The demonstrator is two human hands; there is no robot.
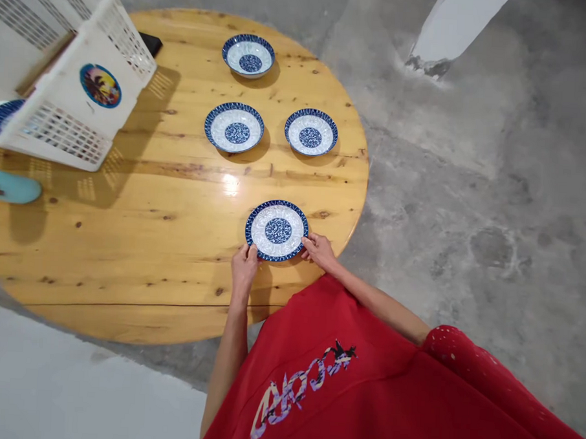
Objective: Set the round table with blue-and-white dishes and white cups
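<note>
A blue-and-white patterned plate (277, 230) is at the near right part of the wooden table, between my two hands. My left hand (245, 266) pinches its lower left rim, thumb on top. At the right rim, my right hand (319, 251) grips the edge in the same way. Whether the plate rests on the tabletop or is slightly raised, I cannot tell. Farther back stand three matching dishes: one at the far side (250, 63), one in the middle (237, 133), and one to the right (311, 137).
The oval wooden table (175, 240) has a curved right edge above a grey concrete floor (468, 220). A white plastic basket (128, 102) with dishware in it stands at the left. Near it are a light-blue object (17, 187) and a black object (151, 44). A white pillar (451, 26) rises beyond.
</note>
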